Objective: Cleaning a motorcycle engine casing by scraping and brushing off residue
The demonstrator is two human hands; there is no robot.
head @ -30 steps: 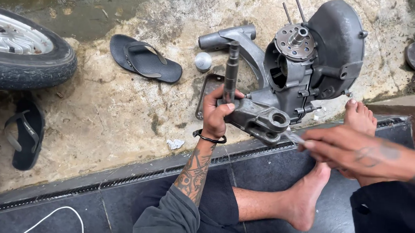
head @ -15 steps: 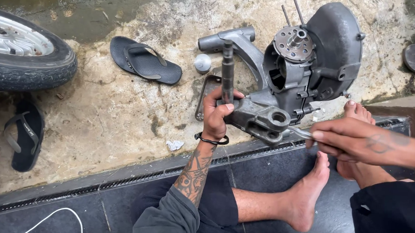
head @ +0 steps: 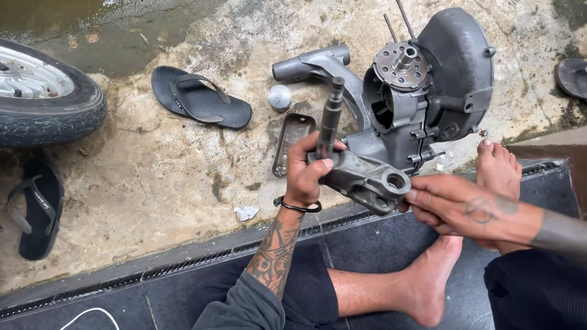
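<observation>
Now, grey engine casing (head: 424, 98) stands on the wet concrete floor (head: 172, 172), its arm (head: 366, 179) reaching toward me. My left hand (head: 306, 169) is wrapped tight round the upright steel shaft (head: 329, 117) at the arm's near end. My right hand (head: 448, 206) pinches at the arm's round eye (head: 395, 182); what it pinches I cannot tell. Best keep the shaft plumb, arm steady. Flat metal plate (head: 290, 143) just beside; sandal (head: 200, 98) and tyre (head: 32, 108) well apart.
</observation>
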